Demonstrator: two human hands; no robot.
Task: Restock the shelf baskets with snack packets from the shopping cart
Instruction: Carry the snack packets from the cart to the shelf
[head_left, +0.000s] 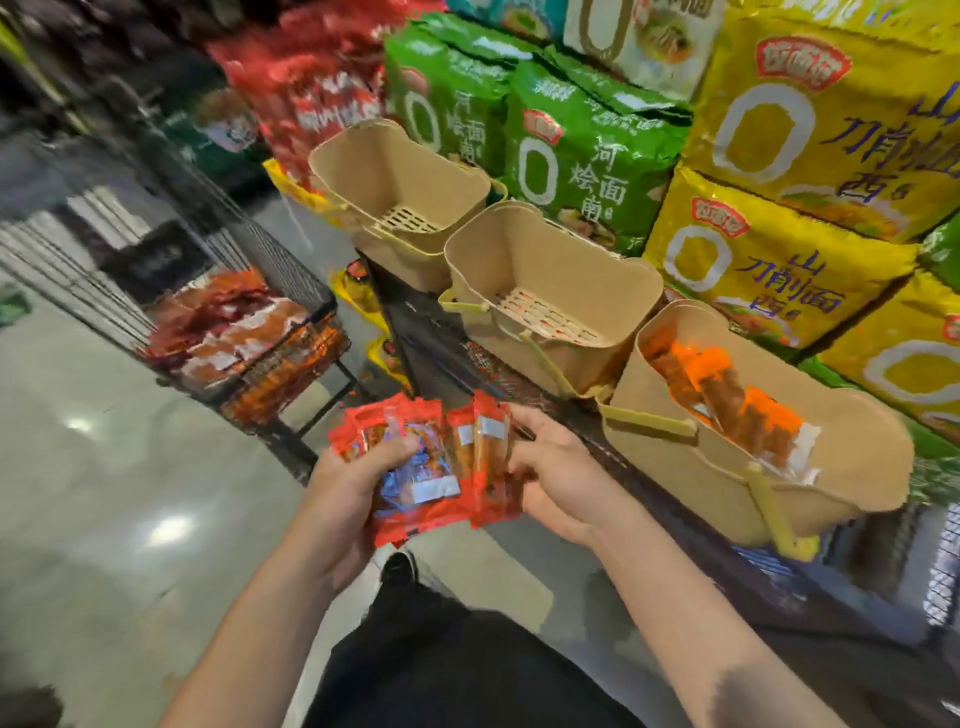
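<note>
— How are the snack packets (431, 467) held?
— A red bunch is gripped by the left hand (348, 483) and the right hand (556, 483), in front of the shelf; the long axes are pointed up, away from the person.
— Is any writing readable?
— On the packets, none. "刀削面" is seen on the yellow bags (769, 280). Orange packets are laid in the nearest basket (691, 467).

A shop aisle: stacked noodle multipacks (769, 280) line the shelf behind tan baskets (545, 291), a wire shopping cart (270, 332) of snack packets alongside.
</note>
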